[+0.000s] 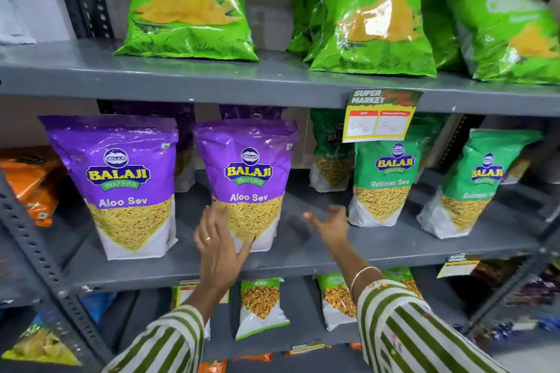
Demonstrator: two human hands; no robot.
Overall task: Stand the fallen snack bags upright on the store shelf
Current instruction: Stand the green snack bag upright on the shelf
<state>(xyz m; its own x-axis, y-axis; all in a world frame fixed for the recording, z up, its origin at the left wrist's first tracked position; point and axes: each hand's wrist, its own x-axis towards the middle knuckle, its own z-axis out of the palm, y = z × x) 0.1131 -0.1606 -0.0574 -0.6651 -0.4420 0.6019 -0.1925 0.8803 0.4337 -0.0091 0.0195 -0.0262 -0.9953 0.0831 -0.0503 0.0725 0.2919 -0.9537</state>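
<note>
Two purple Aloo Sev bags stand upright on the grey middle shelf: one at the left, one in the middle. My left hand is spread flat against the lower left front of the middle purple bag, fingers apart. My right hand hovers open and empty over the bare shelf between that bag and a green Ratlami Sev bag. A second green Ratlami Sev bag stands further right. More purple and green bags stand behind them.
Light green Crunchem chip bags stand on the top shelf. A yellow price tag hangs from its edge. Orange bags lie at the far left. Smaller snack bags stand on the shelf below. A slotted metal post runs down the left.
</note>
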